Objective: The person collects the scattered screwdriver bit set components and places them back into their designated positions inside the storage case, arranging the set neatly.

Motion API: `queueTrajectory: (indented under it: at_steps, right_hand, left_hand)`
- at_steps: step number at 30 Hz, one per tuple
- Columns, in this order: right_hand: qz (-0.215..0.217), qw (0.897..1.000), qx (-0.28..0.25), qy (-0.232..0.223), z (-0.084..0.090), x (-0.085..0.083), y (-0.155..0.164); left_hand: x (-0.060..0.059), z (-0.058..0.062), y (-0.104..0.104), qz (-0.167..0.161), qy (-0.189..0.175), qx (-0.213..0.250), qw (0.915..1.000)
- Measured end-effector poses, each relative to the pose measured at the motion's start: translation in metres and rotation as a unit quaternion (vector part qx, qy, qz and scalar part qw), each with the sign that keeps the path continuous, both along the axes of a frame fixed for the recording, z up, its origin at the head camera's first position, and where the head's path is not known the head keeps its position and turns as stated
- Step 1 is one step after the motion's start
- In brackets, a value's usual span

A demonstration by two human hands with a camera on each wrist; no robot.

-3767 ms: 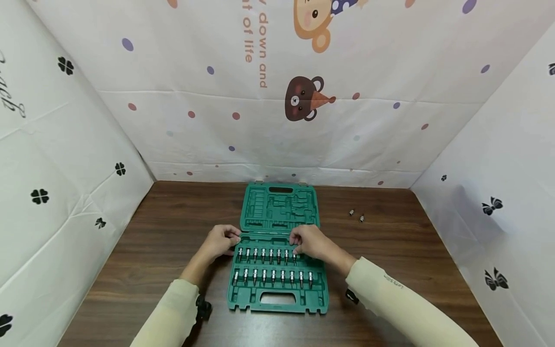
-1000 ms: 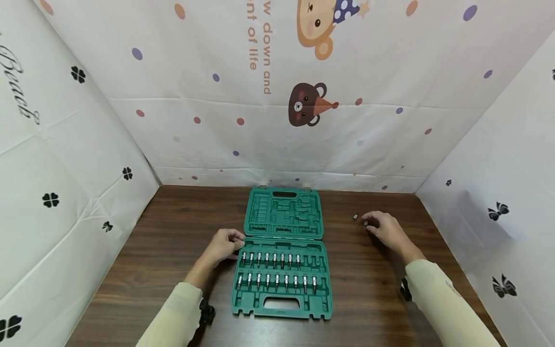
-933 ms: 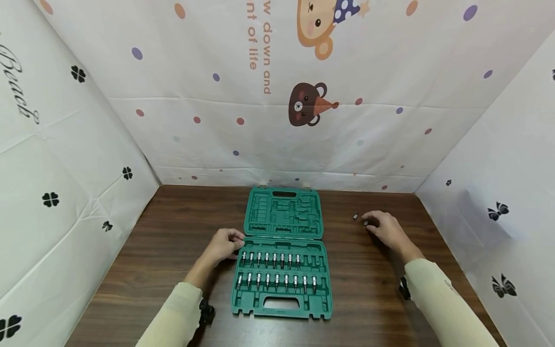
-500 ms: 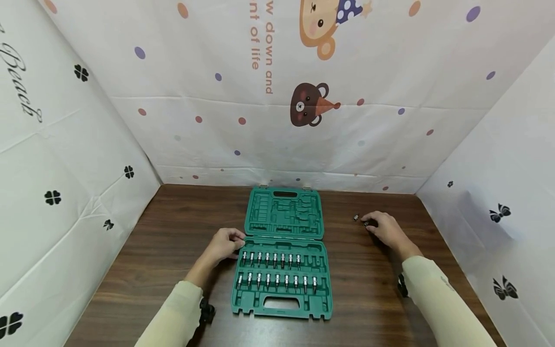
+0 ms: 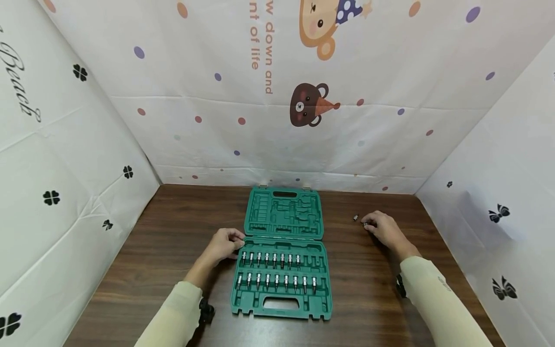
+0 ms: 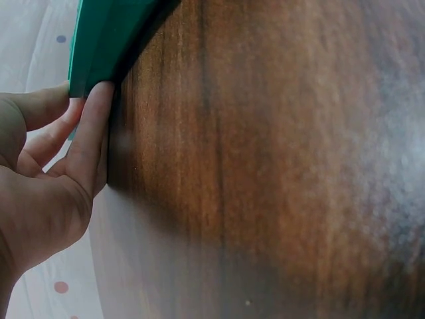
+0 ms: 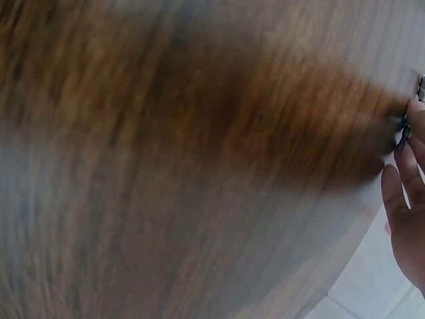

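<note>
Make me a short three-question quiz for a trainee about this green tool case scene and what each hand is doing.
1. True or false: the green tool case lies open on the table.
2. Which hand touches the case's left edge?
3. The right hand is at: A) the case handle, B) a small loose bit on the table, C) the wall.

Key: 1 true. 2 the left hand. 3 B; another bit lies beside it.

Your left hand (image 5: pixel 223 243) touches the open green plastic tool case (image 5: pixel 284 219) mid-table; right of it, two small metal sockets (image 5: pixel 355 218) lie at your right hand (image 5: pixel 383 229)
</note>
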State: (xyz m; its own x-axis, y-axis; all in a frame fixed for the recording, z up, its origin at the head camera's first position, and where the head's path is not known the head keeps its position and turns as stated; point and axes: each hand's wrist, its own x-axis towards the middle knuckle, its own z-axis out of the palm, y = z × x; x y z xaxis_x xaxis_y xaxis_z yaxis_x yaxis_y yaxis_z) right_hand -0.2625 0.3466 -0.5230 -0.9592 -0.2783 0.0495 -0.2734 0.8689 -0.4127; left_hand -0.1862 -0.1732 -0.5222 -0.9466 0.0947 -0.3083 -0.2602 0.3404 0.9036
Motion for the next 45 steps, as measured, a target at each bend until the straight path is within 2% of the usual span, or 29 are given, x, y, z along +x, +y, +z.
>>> queueTrajectory:
  at_steps: [9,23,35,42,45]
  right_hand:
    - [-0.011,1.000,-0.008,-0.013,0.003,0.002,-0.005]
    - [-0.010,1.000,-0.025,-0.010,-0.001,0.013,-0.009]
    - [-0.038,0.993,-0.109,-0.029,0.014,0.030,-0.025]
    - [-0.028,0.982,-0.179,-0.053,0.017,0.039,-0.038]
    - [-0.022,0.974,-0.216,-0.065,0.018,0.043,-0.044]
  left_hand:
    - [-0.001,0.004,0.001,-0.001,0.002,-0.005,1.0000]
    - [-0.001,-0.002,0.001,-0.001,0.000,-0.007,1.0000]
    - [-0.001,-0.002,0.000,-0.003,0.001,-0.007,1.0000]
    - [0.001,-0.001,0.002,0.003,0.002,-0.011,0.9999]
    - [0.001,-0.001,0.002,0.002,0.005,-0.014,0.9999]
